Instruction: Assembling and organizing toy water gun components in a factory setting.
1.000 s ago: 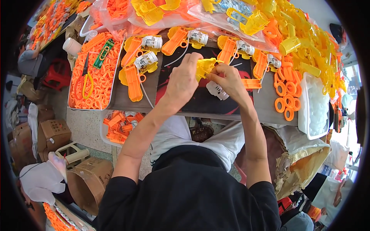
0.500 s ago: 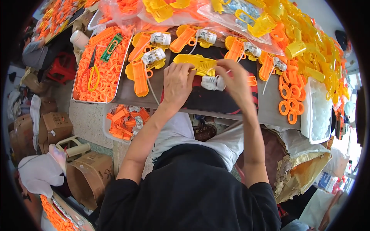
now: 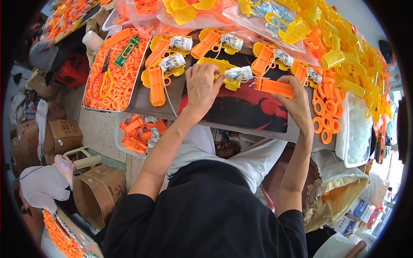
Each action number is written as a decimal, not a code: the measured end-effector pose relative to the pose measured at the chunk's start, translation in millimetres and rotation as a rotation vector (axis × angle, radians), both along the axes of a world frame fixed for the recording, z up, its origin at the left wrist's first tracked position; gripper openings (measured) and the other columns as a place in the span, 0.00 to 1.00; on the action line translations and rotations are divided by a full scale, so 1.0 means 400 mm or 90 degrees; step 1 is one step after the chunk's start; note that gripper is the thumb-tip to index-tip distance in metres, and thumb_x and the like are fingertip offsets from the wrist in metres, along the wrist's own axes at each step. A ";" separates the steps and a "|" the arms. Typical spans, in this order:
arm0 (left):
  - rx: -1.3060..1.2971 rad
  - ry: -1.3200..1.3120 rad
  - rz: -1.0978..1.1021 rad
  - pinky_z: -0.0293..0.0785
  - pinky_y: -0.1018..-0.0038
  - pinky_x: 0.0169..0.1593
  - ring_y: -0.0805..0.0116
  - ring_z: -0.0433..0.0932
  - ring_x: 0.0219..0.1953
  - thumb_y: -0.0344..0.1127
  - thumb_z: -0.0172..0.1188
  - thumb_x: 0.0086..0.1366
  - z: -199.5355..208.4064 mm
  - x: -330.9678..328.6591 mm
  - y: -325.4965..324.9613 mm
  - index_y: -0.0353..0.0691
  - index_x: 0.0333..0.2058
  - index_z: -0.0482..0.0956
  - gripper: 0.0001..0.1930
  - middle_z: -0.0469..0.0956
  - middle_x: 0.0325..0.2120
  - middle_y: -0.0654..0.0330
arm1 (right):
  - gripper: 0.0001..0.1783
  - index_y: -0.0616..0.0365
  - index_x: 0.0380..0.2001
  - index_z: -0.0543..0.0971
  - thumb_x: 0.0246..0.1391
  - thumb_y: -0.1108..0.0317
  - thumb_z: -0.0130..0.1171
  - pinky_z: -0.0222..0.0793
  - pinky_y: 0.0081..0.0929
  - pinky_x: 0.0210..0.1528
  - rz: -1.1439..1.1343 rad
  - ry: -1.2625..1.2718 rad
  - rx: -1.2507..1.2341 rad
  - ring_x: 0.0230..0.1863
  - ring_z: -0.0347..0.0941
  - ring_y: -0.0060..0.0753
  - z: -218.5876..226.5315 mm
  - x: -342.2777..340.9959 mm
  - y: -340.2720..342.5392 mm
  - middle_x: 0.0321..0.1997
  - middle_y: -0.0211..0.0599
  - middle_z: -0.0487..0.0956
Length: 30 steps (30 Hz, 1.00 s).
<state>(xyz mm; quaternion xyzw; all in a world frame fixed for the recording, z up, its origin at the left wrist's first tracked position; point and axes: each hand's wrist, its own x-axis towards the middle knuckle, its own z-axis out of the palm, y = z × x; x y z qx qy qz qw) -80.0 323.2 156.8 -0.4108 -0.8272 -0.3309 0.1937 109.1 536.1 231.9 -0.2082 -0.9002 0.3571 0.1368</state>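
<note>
Grey table (image 3: pixel 142 99), black-and-red mat (image 3: pixel 241 109), orange rings (image 3: pixel 327 115)

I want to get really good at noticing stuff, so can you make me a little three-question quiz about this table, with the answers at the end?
1. Which hand holds a long orange piece?
2. True or false: the scissors lie on the small orange parts in the tray.
3. Pick one. What colour is the shell at the left hand?
A) blue
B) yellow
C) green

Key:
1. The right hand.
2. True.
3. B.
</note>
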 end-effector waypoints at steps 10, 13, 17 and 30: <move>-0.150 -0.209 -0.201 0.73 0.61 0.53 0.54 0.77 0.50 0.37 0.72 0.58 0.078 -0.014 0.083 0.41 0.49 0.78 0.21 0.74 0.45 0.55 | 0.23 0.58 0.58 0.74 0.60 0.72 0.64 0.71 0.22 0.44 0.077 0.039 -0.104 0.44 0.74 0.21 0.042 0.019 -0.019 0.53 0.31 0.77; -0.150 -0.170 -0.241 0.75 0.61 0.53 0.54 0.76 0.51 0.34 0.71 0.58 0.075 -0.046 0.071 0.41 0.49 0.78 0.20 0.73 0.45 0.56 | 0.27 0.56 0.63 0.71 0.61 0.73 0.61 0.68 0.18 0.39 0.034 0.039 -0.288 0.40 0.71 0.16 0.020 0.030 -0.015 0.55 0.30 0.74; -0.161 -0.062 -0.288 0.74 0.61 0.53 0.55 0.76 0.50 0.32 0.71 0.58 0.084 -0.054 0.082 0.40 0.46 0.77 0.18 0.72 0.43 0.57 | 0.28 0.59 0.63 0.71 0.59 0.73 0.60 0.67 0.18 0.37 -0.014 0.119 -0.328 0.36 0.70 0.16 -0.003 0.017 -0.016 0.48 0.30 0.77; 0.161 -0.079 -0.283 0.75 0.64 0.49 0.58 0.77 0.46 0.24 0.70 0.53 0.034 0.005 -0.060 0.46 0.44 0.84 0.18 0.73 0.40 0.59 | 0.18 0.59 0.52 0.78 0.60 0.81 0.55 0.66 0.13 0.35 -0.181 0.310 -0.109 0.31 0.70 0.14 -0.064 -0.104 -0.033 0.34 0.27 0.78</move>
